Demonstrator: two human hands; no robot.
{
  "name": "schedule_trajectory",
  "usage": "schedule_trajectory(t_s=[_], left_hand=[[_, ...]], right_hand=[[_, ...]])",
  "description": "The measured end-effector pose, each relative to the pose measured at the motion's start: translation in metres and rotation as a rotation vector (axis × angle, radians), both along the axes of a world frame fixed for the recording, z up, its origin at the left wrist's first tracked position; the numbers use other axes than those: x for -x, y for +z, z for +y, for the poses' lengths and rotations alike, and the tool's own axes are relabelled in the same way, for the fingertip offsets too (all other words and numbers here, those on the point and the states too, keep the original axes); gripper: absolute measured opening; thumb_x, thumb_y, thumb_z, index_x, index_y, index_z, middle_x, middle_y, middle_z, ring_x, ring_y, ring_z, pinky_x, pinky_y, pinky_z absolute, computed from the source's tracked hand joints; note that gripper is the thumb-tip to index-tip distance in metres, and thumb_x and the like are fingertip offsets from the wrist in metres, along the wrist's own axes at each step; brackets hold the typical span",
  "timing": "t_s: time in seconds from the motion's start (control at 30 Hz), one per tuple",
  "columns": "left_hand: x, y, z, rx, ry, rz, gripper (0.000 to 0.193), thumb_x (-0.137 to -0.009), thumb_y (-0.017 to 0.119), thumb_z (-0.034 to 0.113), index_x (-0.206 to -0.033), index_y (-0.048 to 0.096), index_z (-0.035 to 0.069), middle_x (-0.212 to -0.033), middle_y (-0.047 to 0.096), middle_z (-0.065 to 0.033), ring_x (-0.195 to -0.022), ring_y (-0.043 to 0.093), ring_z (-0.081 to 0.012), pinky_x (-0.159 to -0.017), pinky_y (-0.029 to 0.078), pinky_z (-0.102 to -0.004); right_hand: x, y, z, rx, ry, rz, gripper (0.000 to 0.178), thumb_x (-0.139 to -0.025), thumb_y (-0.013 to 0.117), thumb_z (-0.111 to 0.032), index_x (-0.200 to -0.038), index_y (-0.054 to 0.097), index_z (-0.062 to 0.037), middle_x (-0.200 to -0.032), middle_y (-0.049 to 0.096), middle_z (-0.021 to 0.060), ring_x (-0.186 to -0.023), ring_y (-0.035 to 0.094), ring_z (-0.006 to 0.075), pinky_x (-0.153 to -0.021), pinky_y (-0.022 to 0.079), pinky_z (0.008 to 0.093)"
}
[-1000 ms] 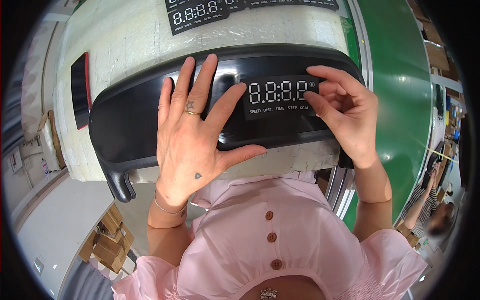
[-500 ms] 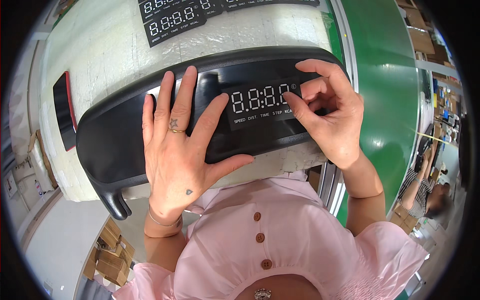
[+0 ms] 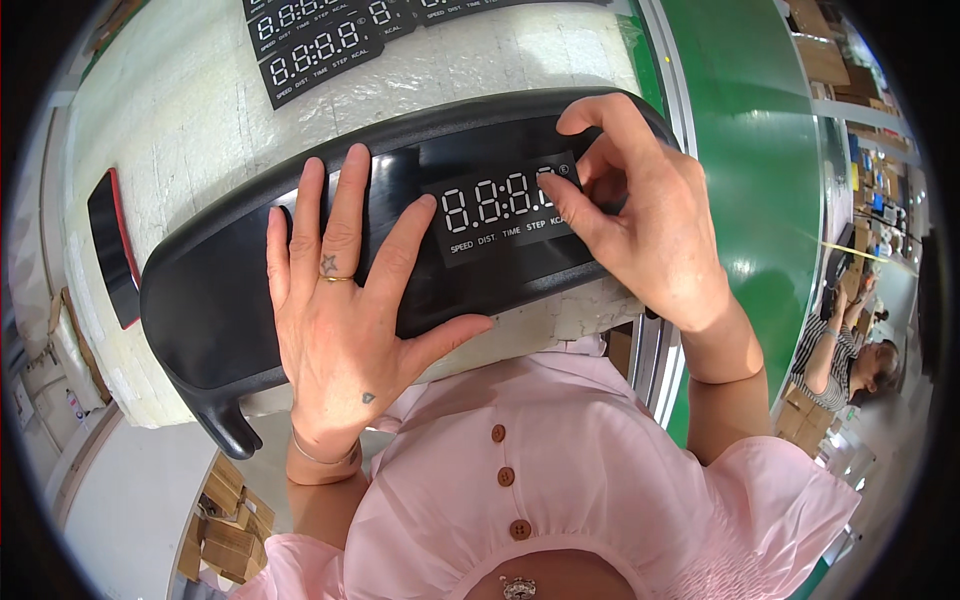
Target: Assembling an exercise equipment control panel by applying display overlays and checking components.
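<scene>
A long black console panel (image 3: pixel 200 290) with a glossy face and rounded ends lies across the worktable in front of me. On its right half sits a thin dark display sticker (image 3: pixel 490 245) with white segmented digits and small lettering. My left hand (image 3: pixel 335 320) rests on the panel, fingers spread, its index fingertip beside the sticker's left edge and its thumb past the near edge. My right hand (image 3: pixel 655 225) is at the sticker's right end, thumb lying over the last digit and the other fingers curled around that edge. Those fingers partly hide the corner there.
More dark display stickers (image 3: pixel 320 62) overlap on the wrapped white table surface (image 3: pixel 440 80) at the back. A red-edged phone-like slab (image 3: pixel 112 245) lies at the left. Beyond the table's right metal rail is green floor (image 3: pixel 765 230). Cardboard boxes (image 3: pixel 228 550) stand lower left; a person (image 3: pixel 840 365) sits far right.
The whole view has shifted, so the panel and table appear slightly further left. My right thumb has slid slightly left over the sticker's last digit; my left hand stays on the panel.
</scene>
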State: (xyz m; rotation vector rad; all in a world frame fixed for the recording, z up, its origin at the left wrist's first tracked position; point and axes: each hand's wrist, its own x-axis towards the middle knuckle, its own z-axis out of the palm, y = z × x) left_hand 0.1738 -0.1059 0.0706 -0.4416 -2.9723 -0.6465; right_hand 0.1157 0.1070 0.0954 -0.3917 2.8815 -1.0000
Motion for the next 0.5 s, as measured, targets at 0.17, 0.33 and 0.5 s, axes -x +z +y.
schedule_trajectory(t_s=[0.17, 0.33, 0.5], left_hand=[[-0.001, 0.002, 0.000, -0.019, 0.005, 0.006, 0.078, -0.049, 0.079, 0.054, -0.114, 0.066, 0.013, -0.142, 0.043, -0.0152, -0.133, 0.036, -0.0392, -0.108, 0.024, -0.0552], [-0.008, 0.000, -0.007, -0.074, -0.112, 0.097, 0.051, -0.055, 0.081, 0.043, -0.096, 0.072, 0.014, -0.133, 0.053, -0.0134, -0.129, 0.041, -0.0397, -0.103, 0.034, -0.0496], [-0.007, -0.008, -0.009, -0.137, -0.198, 0.164, 0.042, -0.057, 0.080, 0.033, -0.092, 0.071, 0.010, -0.127, 0.058, -0.0096, -0.124, 0.046, -0.0383, -0.096, 0.041, -0.0454]], right_hand=[[0.018, -0.005, 0.025, -0.179, -0.025, 0.070, 0.052, -0.062, 0.084, -0.023, -0.101, 0.055, -0.0069, -0.072, 0.054, 0.0055, -0.077, 0.053, 0.0248, -0.066, 0.044, 0.0369], [0.009, -0.022, 0.037, -0.121, 0.156, 0.250, 0.075, -0.061, 0.083, -0.036, -0.123, 0.052, -0.0073, -0.121, 0.052, 0.0134, -0.118, 0.044, 0.0351, -0.102, 0.034, 0.0423], [0.007, -0.022, 0.015, -0.181, 0.290, 0.234, 0.086, -0.058, 0.081, -0.045, -0.129, 0.049, -0.0080, -0.128, 0.050, 0.0159, -0.125, 0.041, 0.0359, -0.107, 0.027, 0.0466]])
